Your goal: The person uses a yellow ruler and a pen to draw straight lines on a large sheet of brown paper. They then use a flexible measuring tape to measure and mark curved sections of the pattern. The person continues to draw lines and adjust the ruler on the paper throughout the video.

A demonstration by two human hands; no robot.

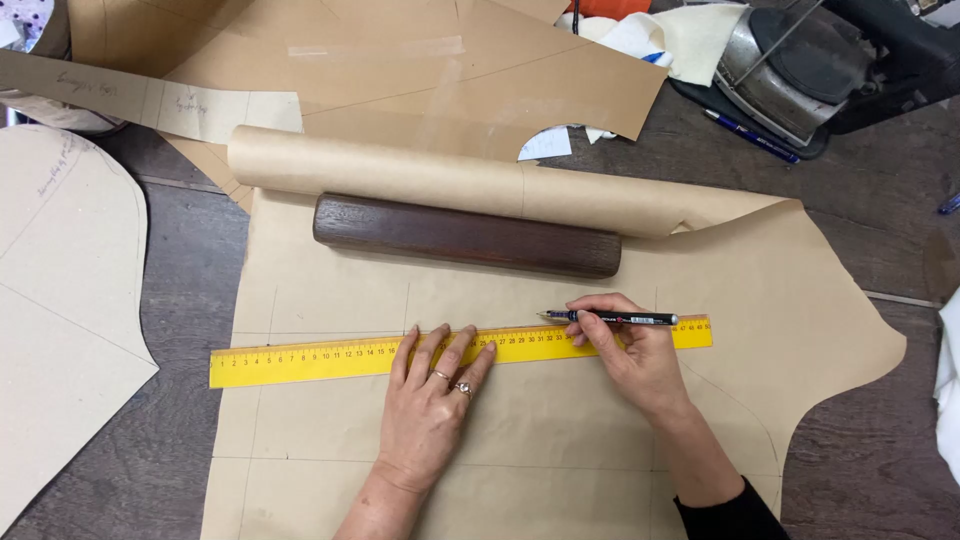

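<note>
My left hand (432, 395) lies flat on a long yellow ruler (300, 358), fingers spread, pressing it onto a sheet of brown pattern paper (560, 440). My right hand (630, 350) grips a black pencil (612, 318) held nearly level, its tip pointing left at the ruler's upper edge. Thin drawn lines cross the paper. The sheet's far end is rolled up (400, 175), and a dark wooden block (465, 235) rests on the paper just in front of the roll.
Cut cardboard pattern pieces lie at the left (60, 300) and across the back (400, 70). A metal iron (800, 70) sits at the back right on the dark wooden table (880, 250), with a blue pen (750, 135) beside it. White cloth shows at the right edge.
</note>
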